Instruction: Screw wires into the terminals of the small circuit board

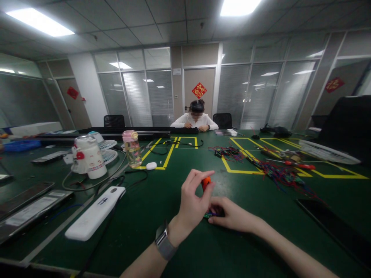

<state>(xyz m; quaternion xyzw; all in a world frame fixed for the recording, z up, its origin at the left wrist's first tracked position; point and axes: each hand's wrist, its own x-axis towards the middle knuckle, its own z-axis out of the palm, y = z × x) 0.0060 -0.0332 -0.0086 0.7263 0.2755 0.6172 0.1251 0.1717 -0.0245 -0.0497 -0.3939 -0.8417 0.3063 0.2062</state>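
Observation:
My left hand (193,200), with a watch on the wrist, pinches a small orange-handled tool (206,182) between thumb and fingers, held upright above the green table (162,216). My right hand (228,214) rests on the table just to the right, fingers closed over a small dark part with coloured wires (211,214). The two hands touch each other near the middle of the table's near side.
A white power strip (94,212), white jug (88,156) and pink-lidded bottle (132,148) stand on the left. Bundles of coloured wires (275,172) and a red screwdriver (298,165) lie at right. A person sits across the table (194,120). A dark tablet (333,224) lies at right.

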